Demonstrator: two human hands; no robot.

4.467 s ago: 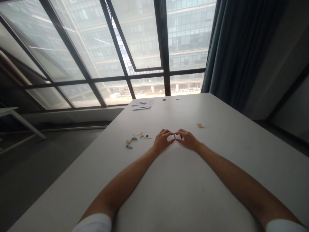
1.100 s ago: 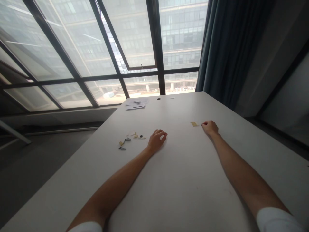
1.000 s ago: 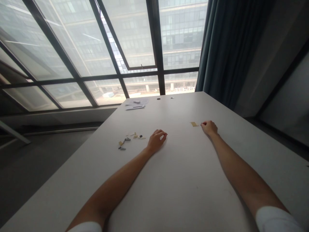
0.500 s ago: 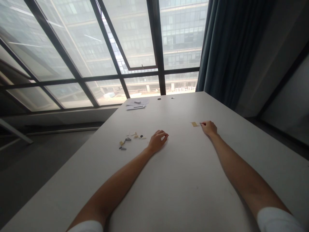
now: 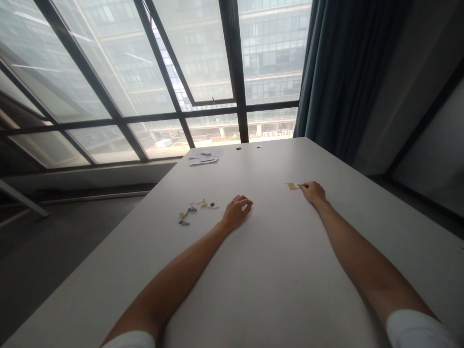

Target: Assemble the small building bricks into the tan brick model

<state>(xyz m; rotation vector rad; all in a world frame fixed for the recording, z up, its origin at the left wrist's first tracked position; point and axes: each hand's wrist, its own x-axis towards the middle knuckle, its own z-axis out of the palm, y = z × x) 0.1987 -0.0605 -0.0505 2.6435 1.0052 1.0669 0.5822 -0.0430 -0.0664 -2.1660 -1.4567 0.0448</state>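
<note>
My right hand (image 5: 313, 191) pinches a small grey piece (image 5: 300, 186) between thumb and fingertips, at the right side of a flat tan square (image 5: 291, 186) on the white table. Whether the two pieces touch is too small to tell. Thin pale bits stick out at the square's edges. My left hand (image 5: 237, 211) rests on the table further left, fingers curled and thumb tip close to the fingertips, leaving a small gap in the loop; nothing shows in it. Left of it lie small loose pieces: cream ones (image 5: 204, 204), grey ones (image 5: 185, 223) and a tan one (image 5: 181, 215).
Papers (image 5: 203, 161) with a small pale object on top lie at the table's (image 5: 253, 270) far left corner. A dark round hole (image 5: 238, 149) is near the far edge. Large windows (image 5: 210, 58) stand beyond, with a dark blue curtain (image 5: 333, 77) at the right.
My right hand has shifted very slightly to the left with the grey piece, nearer the tan square. The left hand stays where it was.
</note>
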